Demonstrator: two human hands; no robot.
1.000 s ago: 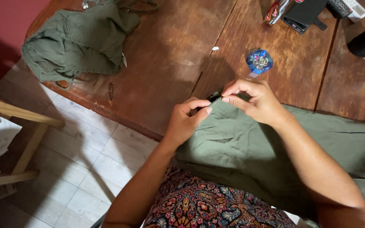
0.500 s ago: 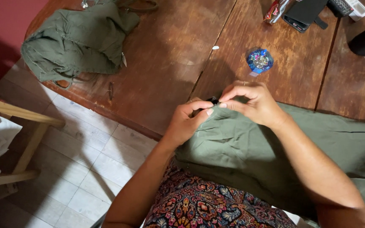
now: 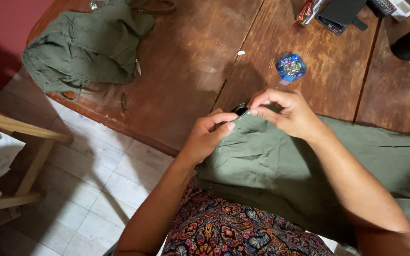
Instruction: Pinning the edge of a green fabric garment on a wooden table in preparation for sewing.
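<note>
Olive cloth (image 3: pixel 281 166) corner pinched by both hands' fingers (image 3: pixel 262 106); blue round packet (image 3: pixel 291 67) beyond on table

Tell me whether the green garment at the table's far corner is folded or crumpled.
Crumpled: the green garment lies bunched in uneven folds.

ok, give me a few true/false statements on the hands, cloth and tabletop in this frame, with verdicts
1. Both hands pinch a small black object at the cloth's edge. True: left hand, right hand, black object, green cloth.
2. The blue container sits on the cloth. False: the blue container rests on bare wooden table.
3. A second green bundle lies at the table's far left. True.
4. The floor is carpeted. False: tiled floor.
</note>
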